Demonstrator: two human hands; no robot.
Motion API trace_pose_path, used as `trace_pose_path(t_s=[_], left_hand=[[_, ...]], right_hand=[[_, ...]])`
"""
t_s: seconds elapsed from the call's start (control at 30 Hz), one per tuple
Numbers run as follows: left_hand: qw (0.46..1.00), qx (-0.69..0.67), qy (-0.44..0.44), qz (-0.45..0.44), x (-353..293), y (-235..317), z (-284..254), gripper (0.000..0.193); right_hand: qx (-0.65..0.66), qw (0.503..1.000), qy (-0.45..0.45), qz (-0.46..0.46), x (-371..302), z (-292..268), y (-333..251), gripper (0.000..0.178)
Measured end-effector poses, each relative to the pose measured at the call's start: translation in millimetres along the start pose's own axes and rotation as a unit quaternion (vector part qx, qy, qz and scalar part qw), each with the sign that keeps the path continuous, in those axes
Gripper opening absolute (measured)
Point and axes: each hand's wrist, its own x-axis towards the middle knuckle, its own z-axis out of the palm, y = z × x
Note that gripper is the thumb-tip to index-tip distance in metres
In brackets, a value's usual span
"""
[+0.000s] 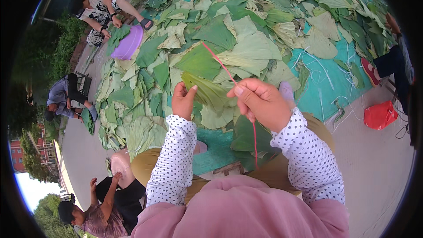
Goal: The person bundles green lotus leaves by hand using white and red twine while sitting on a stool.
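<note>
My left hand [183, 102] pinches the edge of a folded green lotus leaf [208, 93] between thumb and fingers. The leaf spreads to the right, toward my other hand. My right hand [263, 102] is closed on a thin pink cord [222, 65]. One end of the cord slants up and left above the leaf; the other hangs below my fingers toward my lap. A wide heap of flat lotus leaves [249, 53], some fresh green and some pale and dry, lies in front of me. Darker leaves [251, 139] lie close to my knees.
The heap rests on a teal sheet [324, 94] strewn with white strings [317, 68]. A red bag [380, 115] sits at the right. Co-workers sit along the left, one beside a purple basin [128, 44]. Another person's red shoe [369, 71] shows at the right.
</note>
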Motion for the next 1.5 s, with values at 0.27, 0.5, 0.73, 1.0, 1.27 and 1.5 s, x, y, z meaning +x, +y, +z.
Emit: trace_pose_path(t_s=[0.27,0.5,0.73,1.0,1.27,1.5], left_hand=[[0.992,-0.114,-0.008,0.056,-50.4,71.2,-12.7,0.036],[0.988,-0.021,0.027,0.150,-69.6,88.8,-10.1,0.046],[0.983,-0.008,0.027,0.183,-64.6,87.1,-7.0,0.047],[0.968,0.082,0.028,0.235,-72.8,80.4,-5.8,0.050],[0.949,0.192,-0.045,0.245,-114.6,82.8,27.0,0.042],[0.989,-0.127,-0.057,-0.058,-112.8,71.2,25.8,0.019]], right_hand=[[-0.122,0.983,-0.105,0.085,13.1,22.0,18.7,0.025],[-0.183,0.961,-0.171,0.120,12.5,31.1,27.1,0.026],[-0.182,0.961,-0.167,0.121,15.1,31.2,23.3,0.027],[-0.190,0.958,-0.177,0.122,16.5,32.0,26.6,0.028],[-0.158,0.978,-0.106,0.084,18.7,29.5,31.9,0.025],[-0.194,0.965,-0.146,0.104,6.6,23.5,41.7,0.020]])
